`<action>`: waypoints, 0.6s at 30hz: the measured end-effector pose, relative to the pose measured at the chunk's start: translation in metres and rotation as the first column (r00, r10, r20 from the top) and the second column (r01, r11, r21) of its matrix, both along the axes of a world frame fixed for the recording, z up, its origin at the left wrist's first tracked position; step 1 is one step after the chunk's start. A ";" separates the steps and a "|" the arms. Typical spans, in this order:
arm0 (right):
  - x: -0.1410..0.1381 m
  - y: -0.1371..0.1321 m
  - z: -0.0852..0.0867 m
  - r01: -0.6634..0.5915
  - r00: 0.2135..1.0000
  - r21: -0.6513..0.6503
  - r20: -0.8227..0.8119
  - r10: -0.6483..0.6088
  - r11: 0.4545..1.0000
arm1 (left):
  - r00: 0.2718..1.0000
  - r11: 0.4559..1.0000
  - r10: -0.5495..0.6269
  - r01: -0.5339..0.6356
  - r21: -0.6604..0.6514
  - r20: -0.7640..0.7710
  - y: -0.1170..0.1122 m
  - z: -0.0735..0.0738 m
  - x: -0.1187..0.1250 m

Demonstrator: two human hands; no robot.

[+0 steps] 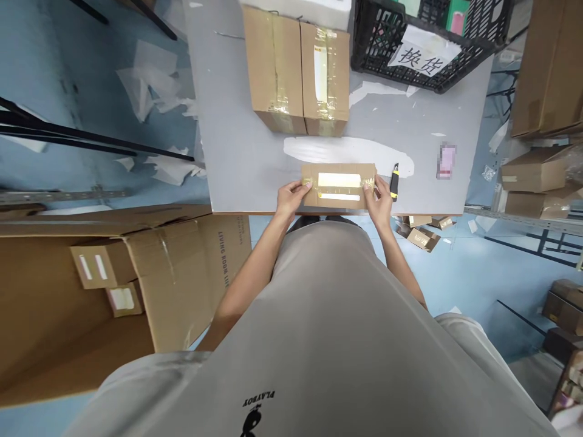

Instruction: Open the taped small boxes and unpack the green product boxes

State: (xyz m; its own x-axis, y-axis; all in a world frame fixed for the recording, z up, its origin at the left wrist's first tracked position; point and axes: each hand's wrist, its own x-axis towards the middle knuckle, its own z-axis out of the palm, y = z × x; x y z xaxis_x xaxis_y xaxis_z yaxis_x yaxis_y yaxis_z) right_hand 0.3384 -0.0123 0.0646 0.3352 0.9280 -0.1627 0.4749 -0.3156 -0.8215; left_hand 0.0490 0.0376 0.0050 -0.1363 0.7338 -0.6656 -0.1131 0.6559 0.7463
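Both my hands grip a small brown cardboard box (339, 167) at the near edge of the table. White labels and shiny tape show on its upper face. My left hand (292, 197) holds its left end, thumb on top and fingers at the side. At the right end, my right hand (379, 199) has its thumb on the tape and fingers round the edge. A black and yellow box cutter (395, 182) lies just right of my right hand, apart from it. Farther right on the table is a small pink item (447, 161), blurred out.
Two taped cartons (277, 67) stand at the back of the grey table (228, 152). A black plastic crate (378, 42) with a handwritten paper sign is at back right. A large open carton (173, 273) holding small boxes (102, 264) stands at lower left. Paper scraps litter the floor.
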 end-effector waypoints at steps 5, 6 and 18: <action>-0.030 0.005 -0.027 -0.052 0.982 -0.043 -0.183 0.043 0.998 | 0.982 0.995 0.067 -0.051 0.091 -0.178 0.003 0.014 -0.045; -0.036 0.007 -0.035 -0.063 0.974 -0.063 -0.221 0.047 0.996 | 0.975 0.995 0.065 -0.046 0.093 -0.211 0.003 0.015 -0.053; -0.052 0.016 -0.083 -0.112 0.912 -0.112 -0.405 0.058 0.987 | 0.921 0.998 0.015 0.010 0.061 -0.389 -0.009 0.014 -0.071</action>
